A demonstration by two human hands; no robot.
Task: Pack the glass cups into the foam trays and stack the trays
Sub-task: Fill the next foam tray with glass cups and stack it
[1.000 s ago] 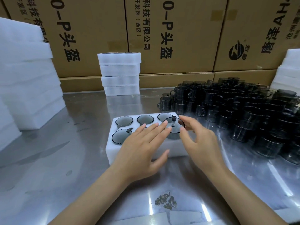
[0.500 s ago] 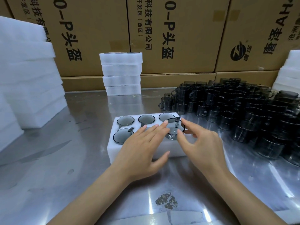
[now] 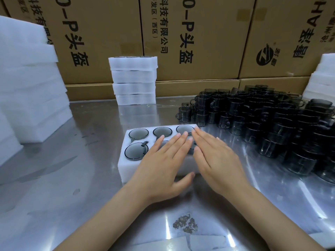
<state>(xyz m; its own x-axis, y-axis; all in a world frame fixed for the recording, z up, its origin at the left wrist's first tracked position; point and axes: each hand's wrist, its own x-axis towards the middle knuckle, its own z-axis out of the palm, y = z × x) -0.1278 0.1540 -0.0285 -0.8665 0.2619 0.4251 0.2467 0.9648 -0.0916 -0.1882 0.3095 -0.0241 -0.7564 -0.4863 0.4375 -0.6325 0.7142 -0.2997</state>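
Lying flat with straight fingers, left hand [image 3: 164,167] and right hand [image 3: 216,160] cover the foam tray's [image 3: 125,165] near-right cups, hiding them.

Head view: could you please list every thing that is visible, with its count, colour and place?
foam tray: one, white, table centre, under both hands.
cups in tray: four visible, smoky grey; others hidden by hands.
loose cups: many, dark grey, piled at right.
tray stack: four trays, white, at back.
foam piles: white, far left and far right.
cardboard boxes: brown, behind the table.
table: one, shiny metal.
left hand: flat on tray.
right hand: flat on tray.
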